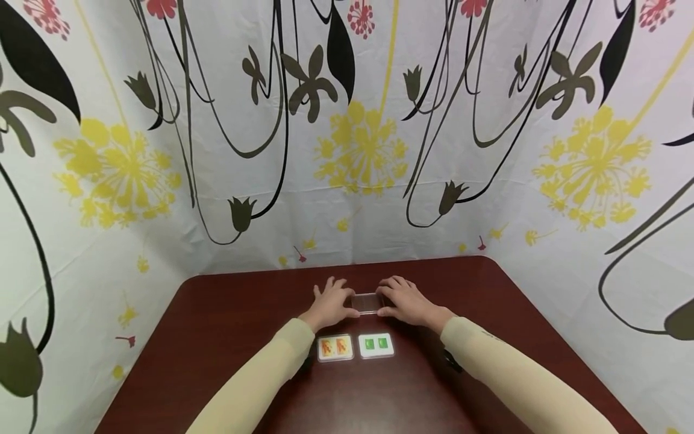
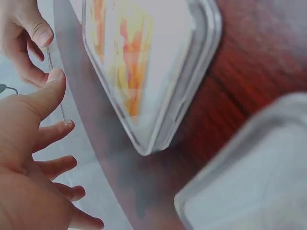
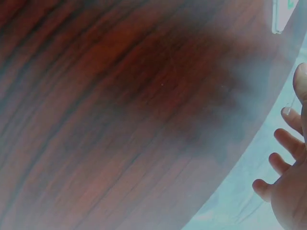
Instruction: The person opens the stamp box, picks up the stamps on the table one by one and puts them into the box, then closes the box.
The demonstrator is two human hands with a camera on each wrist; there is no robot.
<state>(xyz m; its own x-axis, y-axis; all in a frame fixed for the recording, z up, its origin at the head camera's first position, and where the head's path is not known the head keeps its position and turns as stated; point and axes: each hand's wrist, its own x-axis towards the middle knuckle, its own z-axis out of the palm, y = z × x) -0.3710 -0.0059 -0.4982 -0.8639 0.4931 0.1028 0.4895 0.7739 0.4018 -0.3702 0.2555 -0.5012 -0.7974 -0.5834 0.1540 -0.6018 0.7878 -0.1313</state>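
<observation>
Between both hands is a clear, flat rectangular plastic piece [image 1: 367, 303], held by its two short ends. My left hand [image 1: 329, 305] pinches one end between thumb and index finger, its other fingers spread. At the opposite end, my right hand [image 1: 409, 302] grips with thumb and fingertips. The piece shows as a thin edge in the left wrist view. Nearer the body lie two clear-rimmed cards side by side: one with orange pictures [image 1: 335, 348] and one with green pictures [image 1: 376, 345]. Most of the right hand [image 3: 292, 177] is cut off in the right wrist view.
The dark red wooden table [image 1: 233, 337] has rounded far corners. A white curtain [image 1: 352, 235] printed with flowers surrounds it at the back and sides. A blurred pale thing [image 2: 254, 182] with a rounded corner fills the lower right of the left wrist view.
</observation>
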